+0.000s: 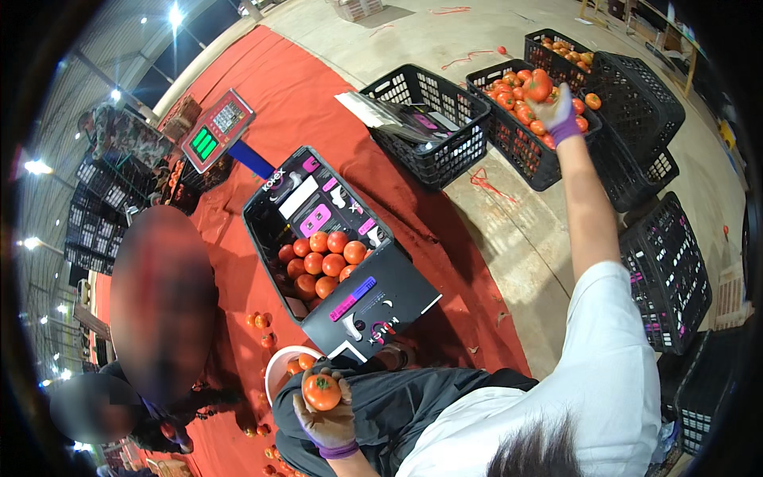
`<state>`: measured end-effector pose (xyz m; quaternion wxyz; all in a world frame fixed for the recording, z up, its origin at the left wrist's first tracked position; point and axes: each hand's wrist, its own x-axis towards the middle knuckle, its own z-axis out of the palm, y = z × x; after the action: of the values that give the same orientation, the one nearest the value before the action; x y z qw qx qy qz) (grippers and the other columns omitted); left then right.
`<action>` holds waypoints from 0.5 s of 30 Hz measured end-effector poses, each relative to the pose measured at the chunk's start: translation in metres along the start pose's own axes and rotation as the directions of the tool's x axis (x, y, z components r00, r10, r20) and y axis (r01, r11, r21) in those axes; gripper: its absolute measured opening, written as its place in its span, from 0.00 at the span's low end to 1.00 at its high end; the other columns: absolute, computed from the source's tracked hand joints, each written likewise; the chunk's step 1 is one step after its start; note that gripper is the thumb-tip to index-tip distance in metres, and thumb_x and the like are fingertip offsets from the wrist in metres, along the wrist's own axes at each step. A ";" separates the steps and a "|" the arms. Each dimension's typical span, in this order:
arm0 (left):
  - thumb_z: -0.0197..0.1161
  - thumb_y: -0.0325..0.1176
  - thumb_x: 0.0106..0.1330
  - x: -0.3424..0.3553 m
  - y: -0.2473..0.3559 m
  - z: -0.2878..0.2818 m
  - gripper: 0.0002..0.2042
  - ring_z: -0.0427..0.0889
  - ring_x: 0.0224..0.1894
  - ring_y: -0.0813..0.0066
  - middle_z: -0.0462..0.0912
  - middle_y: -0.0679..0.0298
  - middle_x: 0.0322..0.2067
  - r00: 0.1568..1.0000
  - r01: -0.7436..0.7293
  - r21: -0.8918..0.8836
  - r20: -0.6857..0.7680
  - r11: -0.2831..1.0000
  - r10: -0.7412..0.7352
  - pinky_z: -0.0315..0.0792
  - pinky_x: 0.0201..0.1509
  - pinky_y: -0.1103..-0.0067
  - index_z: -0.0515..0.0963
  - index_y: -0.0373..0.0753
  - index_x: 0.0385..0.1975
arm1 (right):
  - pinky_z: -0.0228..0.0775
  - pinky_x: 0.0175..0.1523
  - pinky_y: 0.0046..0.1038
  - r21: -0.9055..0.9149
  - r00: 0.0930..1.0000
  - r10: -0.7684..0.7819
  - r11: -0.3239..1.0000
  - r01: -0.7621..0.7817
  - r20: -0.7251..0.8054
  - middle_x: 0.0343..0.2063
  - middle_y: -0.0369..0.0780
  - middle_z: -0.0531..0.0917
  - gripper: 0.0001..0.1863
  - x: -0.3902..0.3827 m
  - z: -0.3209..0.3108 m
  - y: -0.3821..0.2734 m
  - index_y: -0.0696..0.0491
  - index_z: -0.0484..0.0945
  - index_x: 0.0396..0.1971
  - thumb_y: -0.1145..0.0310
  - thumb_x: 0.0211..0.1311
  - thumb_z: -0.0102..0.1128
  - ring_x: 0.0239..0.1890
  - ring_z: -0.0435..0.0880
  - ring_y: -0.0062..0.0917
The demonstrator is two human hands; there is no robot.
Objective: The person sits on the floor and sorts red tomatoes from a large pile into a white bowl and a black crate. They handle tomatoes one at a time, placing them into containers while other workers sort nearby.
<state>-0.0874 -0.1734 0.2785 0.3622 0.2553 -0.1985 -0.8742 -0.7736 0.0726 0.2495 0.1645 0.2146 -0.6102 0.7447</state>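
My left hand [327,425], in a pale glove with a purple cuff, is closed around a red-orange tomato [322,391], its green stem end facing up. It is just above my dark trousers, beside a white bucket [276,367] with a few tomatoes in it. My right arm stretches out to the far right. There my gloved right hand [561,114] grips a large red tomato [538,84] over a black crate [534,173] heaped with tomatoes. In front of me, a box [373,306] lined with printed black cardboard holds several tomatoes.
A scale display [218,131] stands on a blue post behind the box. An open black crate [433,163] contains folded cardboard. More black crates [636,107] stand at the right. Loose tomatoes [258,320] lie on the red carpet [262,71]. Other people [163,302] are at the left.
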 end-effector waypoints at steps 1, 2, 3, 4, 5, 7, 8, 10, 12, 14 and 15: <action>0.56 0.49 0.67 0.002 0.001 0.001 0.27 0.77 0.51 0.52 0.74 0.48 0.52 1.000 -0.013 0.032 -0.006 0.999 0.013 0.78 0.53 0.65 0.66 0.38 0.60 | 0.71 0.57 0.35 0.374 0.968 0.231 0.910 -0.179 -0.099 0.49 0.45 0.77 0.25 0.022 0.010 0.002 0.56 0.66 0.52 0.59 0.61 0.62 0.48 0.77 0.31; 0.57 0.48 0.66 0.004 0.001 0.002 0.28 0.77 0.52 0.52 0.73 0.48 0.53 1.000 -0.023 0.057 -0.006 0.998 0.023 0.78 0.54 0.65 0.66 0.38 0.61 | 0.69 0.58 0.35 0.558 0.905 0.389 0.796 -0.234 -0.175 0.49 0.46 0.77 0.28 0.044 0.008 -0.001 0.57 0.65 0.55 0.56 0.62 0.60 0.49 0.77 0.33; 0.61 0.47 0.63 0.011 -0.002 -0.003 0.31 0.76 0.54 0.52 0.72 0.48 0.54 0.999 0.037 0.003 0.039 0.999 -0.037 0.75 0.57 0.65 0.63 0.36 0.62 | 0.68 0.60 0.35 0.616 0.863 0.454 0.751 -0.237 -0.221 0.48 0.47 0.77 0.30 0.056 0.004 -0.003 0.58 0.63 0.57 0.53 0.63 0.58 0.49 0.77 0.35; 0.63 0.44 0.61 0.010 -0.002 -0.006 0.32 0.75 0.55 0.53 0.72 0.49 0.55 1.000 -0.016 0.110 0.017 0.994 0.015 0.75 0.57 0.65 0.63 0.35 0.61 | 0.67 0.62 0.36 0.648 0.849 0.495 0.711 -0.273 -0.186 0.48 0.48 0.78 0.33 0.038 0.026 0.010 0.59 0.62 0.59 0.50 0.64 0.56 0.50 0.77 0.38; 0.66 0.42 0.59 0.003 0.003 -0.002 0.33 0.75 0.55 0.53 0.71 0.49 0.56 0.995 -0.091 0.223 -0.030 0.971 0.100 0.74 0.58 0.65 0.62 0.34 0.61 | 0.62 0.65 0.35 0.675 0.943 0.330 0.684 -0.275 0.051 0.51 0.45 0.76 0.27 -0.017 0.083 0.009 0.59 0.65 0.59 0.55 0.69 0.50 0.54 0.74 0.34; 0.73 0.35 0.51 0.001 0.005 0.015 0.36 0.75 0.54 0.58 0.71 0.54 0.56 0.945 -0.270 0.472 -0.035 0.839 0.325 0.73 0.57 0.67 0.63 0.34 0.59 | 0.67 0.58 0.27 0.660 0.823 0.400 0.497 -0.564 0.402 0.40 0.38 0.79 0.22 -0.144 0.198 -0.051 0.56 0.71 0.54 0.54 0.72 0.45 0.46 0.77 0.24; 0.74 0.32 0.48 0.012 0.004 0.018 0.38 0.74 0.55 0.61 0.70 0.56 0.55 0.934 -0.292 0.591 0.007 0.752 0.357 0.72 0.57 0.70 0.63 0.35 0.60 | 0.70 0.53 0.22 0.384 0.685 0.192 0.708 -0.592 0.702 0.42 0.38 0.80 0.25 -0.178 0.197 -0.076 0.57 0.71 0.54 0.51 0.72 0.44 0.44 0.79 0.21; 0.76 0.28 0.43 0.033 0.001 0.010 0.41 0.73 0.55 0.67 0.69 0.59 0.54 0.885 -0.334 0.816 0.100 0.471 0.455 0.70 0.58 0.73 0.62 0.36 0.61 | 0.71 0.51 0.22 0.164 0.350 0.184 0.629 -0.760 0.919 0.49 0.41 0.78 0.27 -0.249 0.223 -0.126 0.58 0.68 0.58 0.53 0.68 0.53 0.47 0.80 0.23; 0.78 0.27 0.40 0.039 0.003 0.010 0.43 0.72 0.55 0.69 0.68 0.60 0.54 0.843 -0.336 0.880 0.122 0.335 0.524 0.67 0.61 0.74 0.62 0.36 0.61 | 0.71 0.53 0.25 -0.057 0.155 0.278 0.628 -0.776 0.948 0.50 0.41 0.77 0.32 -0.310 0.254 -0.174 0.59 0.67 0.60 0.53 0.63 0.60 0.49 0.78 0.26; 0.79 0.28 0.38 0.043 0.004 0.015 0.44 0.70 0.56 0.69 0.67 0.60 0.55 0.828 -0.390 0.805 0.094 0.447 0.553 0.66 0.62 0.74 0.62 0.36 0.60 | 0.70 0.55 0.27 -0.122 0.014 0.223 0.583 -0.803 0.975 0.53 0.42 0.75 0.35 -0.341 0.277 -0.193 0.58 0.64 0.62 0.56 0.59 0.65 0.53 0.75 0.27; 0.79 0.28 0.38 0.041 0.007 0.018 0.45 0.71 0.56 0.69 0.67 0.60 0.54 0.823 -0.388 0.795 0.072 0.466 0.564 0.66 0.62 0.74 0.61 0.36 0.61 | 0.70 0.57 0.28 -0.099 -0.017 0.156 0.541 -0.835 0.988 0.55 0.42 0.73 0.36 -0.357 0.289 -0.194 0.58 0.63 0.63 0.59 0.58 0.67 0.54 0.75 0.27</action>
<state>-0.1197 -0.2055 0.2842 0.4618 0.4071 -0.5834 -0.5298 -0.3362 -0.1650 0.2739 -0.6086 0.3949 -0.3618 0.5855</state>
